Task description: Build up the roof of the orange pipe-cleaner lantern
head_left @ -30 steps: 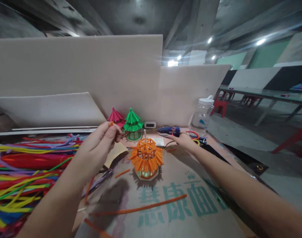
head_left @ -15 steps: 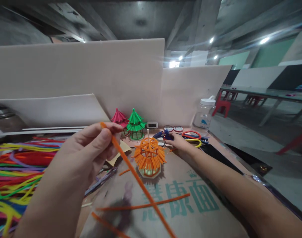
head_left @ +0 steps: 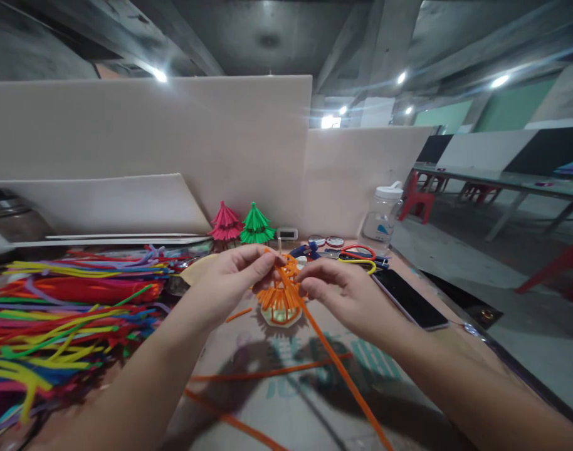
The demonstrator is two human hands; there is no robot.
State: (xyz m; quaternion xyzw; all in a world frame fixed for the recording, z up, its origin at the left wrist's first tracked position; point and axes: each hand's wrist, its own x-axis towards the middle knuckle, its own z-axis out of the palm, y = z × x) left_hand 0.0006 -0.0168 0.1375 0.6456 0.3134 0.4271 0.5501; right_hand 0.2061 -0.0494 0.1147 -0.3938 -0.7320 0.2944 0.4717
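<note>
A long orange pipe cleaner (head_left: 340,369) slants down to the right from the fingertips of my left hand (head_left: 242,272), which pinches its upper end. My right hand (head_left: 336,288) is beside it, fingers curled with thumb and fingertips close to the strip; whether they grip it is unclear. Behind both hands stands a small orange pavilion-like model (head_left: 279,304) on a pale base, partly hidden by the fingers. More orange pipe cleaners (head_left: 272,372) lie on the printed cardboard (head_left: 249,407) below.
Colourful pipe cleaners (head_left: 70,313) cover the left side. Pink (head_left: 226,222) and green (head_left: 257,224) models stand at the back. Scissors (head_left: 359,254), a blue tool (head_left: 305,250), a phone (head_left: 409,297) and a bottle (head_left: 383,213) are on the right.
My right hand has left the blue tool and come to the centre near the strip. My left hand has moved right with the orange pipe cleaner, in front of the orange model.
</note>
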